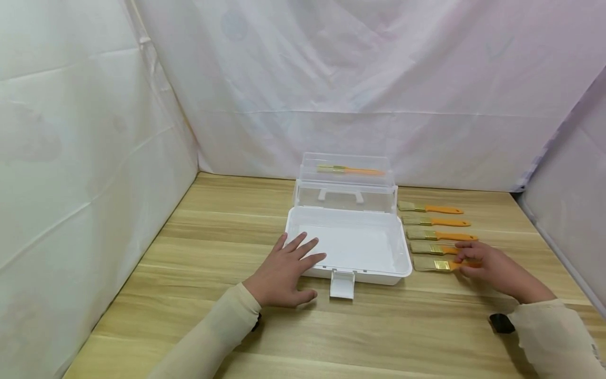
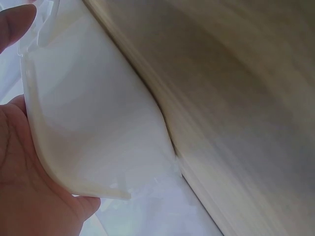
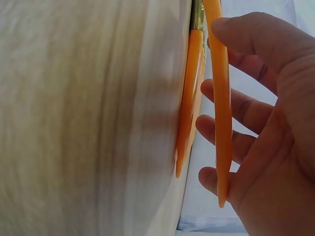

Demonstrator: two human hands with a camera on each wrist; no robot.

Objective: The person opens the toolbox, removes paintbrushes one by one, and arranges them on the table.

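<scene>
My left hand [image 1: 284,273] rests with spread fingers on the front left corner of a white plastic box [image 1: 402,266], whose clear lid [image 1: 347,158] stands raised. In the left wrist view, the palm lies along the rim of the box [image 2: 98,113]. My right hand [image 1: 490,266] pinches the orange handle of the nearest paintbrush [image 1: 441,265] between thumb and fingers. The right wrist view shows this paintbrush [image 3: 222,113] apart from another orange handle [image 3: 188,108] beyond it. The bottom of the box shows bare white.
Several more paintbrushes [image 1: 442,236] lie in a row right of the box, bristles towards it. One paintbrush [image 1: 352,170] shows at the raised lid. A latch flap [image 1: 342,285] hangs at the box front. White cloth [image 1: 360,79] walls stand around the wooden table [image 1: 369,337].
</scene>
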